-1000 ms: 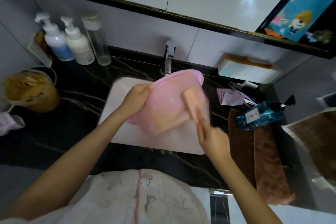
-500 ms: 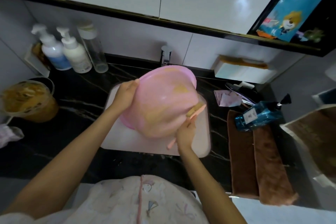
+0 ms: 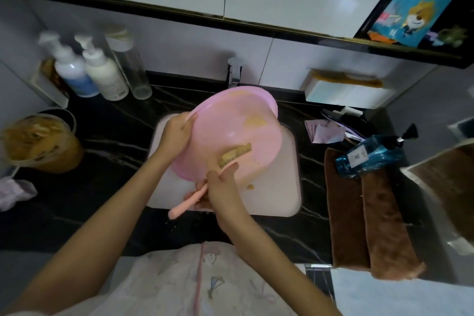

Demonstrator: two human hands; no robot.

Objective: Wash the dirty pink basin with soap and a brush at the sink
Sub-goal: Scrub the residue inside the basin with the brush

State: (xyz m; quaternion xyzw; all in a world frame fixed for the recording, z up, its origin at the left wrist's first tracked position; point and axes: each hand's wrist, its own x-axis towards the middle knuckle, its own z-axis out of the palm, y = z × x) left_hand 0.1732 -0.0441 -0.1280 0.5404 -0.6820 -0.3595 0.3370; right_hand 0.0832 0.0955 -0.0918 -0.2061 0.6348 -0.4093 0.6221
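Left hand [image 3: 177, 133] grips round pink plastic basin [image 3: 230, 115] at its 9 o'clock rim, right hand [image 3: 221, 188] clasps pink long-handled brush [image 3: 233, 154] against it, and brown residue [image 3: 255, 120] at 1 o'clock is yet uncleared.

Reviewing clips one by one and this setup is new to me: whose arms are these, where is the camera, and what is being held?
No machine: a person wears one camera on the head, looking down at their own arms; every picture comes from it. The left hand grips the rim of the tilted pink basin over the white sink. The right hand holds a pink brush, bristles against the basin. On the black counter stand pump bottles at back left; a blue bottle lies on brown towels at right.
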